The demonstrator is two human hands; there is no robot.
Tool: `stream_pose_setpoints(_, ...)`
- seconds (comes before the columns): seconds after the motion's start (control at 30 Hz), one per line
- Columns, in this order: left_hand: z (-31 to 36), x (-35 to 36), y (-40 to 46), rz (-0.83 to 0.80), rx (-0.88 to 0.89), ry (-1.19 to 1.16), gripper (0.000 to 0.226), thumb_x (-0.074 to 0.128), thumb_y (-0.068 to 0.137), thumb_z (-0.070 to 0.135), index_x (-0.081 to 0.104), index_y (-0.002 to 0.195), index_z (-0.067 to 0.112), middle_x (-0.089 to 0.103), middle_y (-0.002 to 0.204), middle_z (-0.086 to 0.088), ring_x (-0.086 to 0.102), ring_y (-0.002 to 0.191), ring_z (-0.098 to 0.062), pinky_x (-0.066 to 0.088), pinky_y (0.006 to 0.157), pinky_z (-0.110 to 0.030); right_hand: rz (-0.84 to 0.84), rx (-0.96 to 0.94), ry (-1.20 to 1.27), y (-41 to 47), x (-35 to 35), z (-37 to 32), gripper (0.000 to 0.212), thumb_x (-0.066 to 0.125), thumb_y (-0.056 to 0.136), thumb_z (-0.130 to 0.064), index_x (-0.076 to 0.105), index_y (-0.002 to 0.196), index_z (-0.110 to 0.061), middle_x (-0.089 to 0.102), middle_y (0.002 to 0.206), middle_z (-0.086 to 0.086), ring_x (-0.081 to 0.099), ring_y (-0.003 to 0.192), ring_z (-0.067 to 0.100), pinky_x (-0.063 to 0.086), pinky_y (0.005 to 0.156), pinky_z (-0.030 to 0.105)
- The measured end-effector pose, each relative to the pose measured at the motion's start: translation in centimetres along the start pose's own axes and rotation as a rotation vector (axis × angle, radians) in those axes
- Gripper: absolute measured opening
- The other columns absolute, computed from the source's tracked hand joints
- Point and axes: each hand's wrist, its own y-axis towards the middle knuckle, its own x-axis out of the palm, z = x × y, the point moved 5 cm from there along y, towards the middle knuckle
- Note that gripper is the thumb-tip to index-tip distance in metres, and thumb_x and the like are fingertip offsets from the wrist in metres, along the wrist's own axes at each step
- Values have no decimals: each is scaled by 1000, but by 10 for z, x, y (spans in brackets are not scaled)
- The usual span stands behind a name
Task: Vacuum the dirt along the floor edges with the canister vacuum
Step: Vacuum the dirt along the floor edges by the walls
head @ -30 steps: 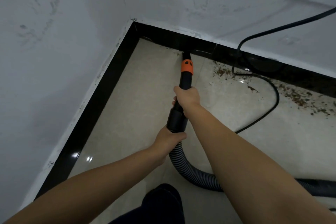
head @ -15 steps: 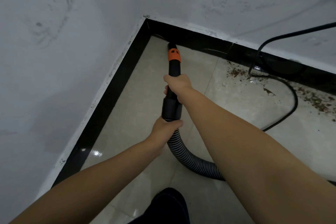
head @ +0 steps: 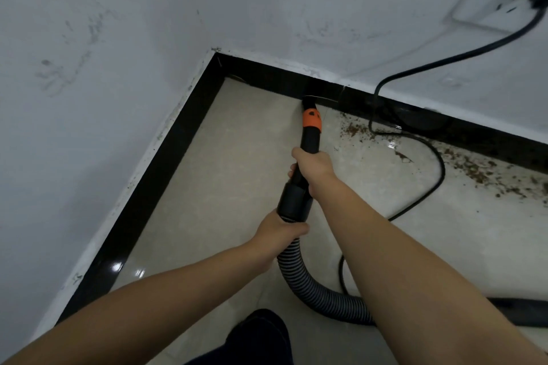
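Note:
The black vacuum wand [head: 308,142] with an orange collar [head: 312,120] points at the far black baseboard [head: 267,80], its tip touching the floor edge right of the room corner. My right hand [head: 312,164] grips the wand's middle. My left hand [head: 280,232] holds the ribbed grey hose [head: 311,284] just below the black cuff. Brown dirt [head: 354,129] lies on the beige tile to the right of the nozzle, and more dirt [head: 480,172] runs along the baseboard further right. The canister is out of view.
A black power cord [head: 439,163] drops from a wall socket [head: 504,6] at upper right and loops over the floor through the dirt. White walls meet at the corner [head: 215,52]. The left baseboard [head: 142,201] runs toward me. My dark-clothed knee [head: 258,335] is at the bottom.
The nozzle tip has moved right along the far baseboard, away from the corner and toward the dirt patch. Both hands keep the same grip.

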Motion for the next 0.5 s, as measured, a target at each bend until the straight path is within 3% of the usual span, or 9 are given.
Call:
stream_pose_setpoints(0.3,-1,27,-6,-52,-2,89,33,66,81,9,57,112,15,62,100,-8,58,89,-20,45,66,-20,59,-9,34,-2,-37,6,13,57,88,-9,45,82,-10,50,61,9,49,48,20,47,51,30)
stream_pose_setpoints(0.5,-4,14,-4,-10,-12,21,28,65,83,9,56,109,16,61,92,-5,58,87,-20,46,65,-23,5,-14,6,0,-13,4,14,58,88,-10,48,97,-7,51,63,9,50,50,19,48,52,29)
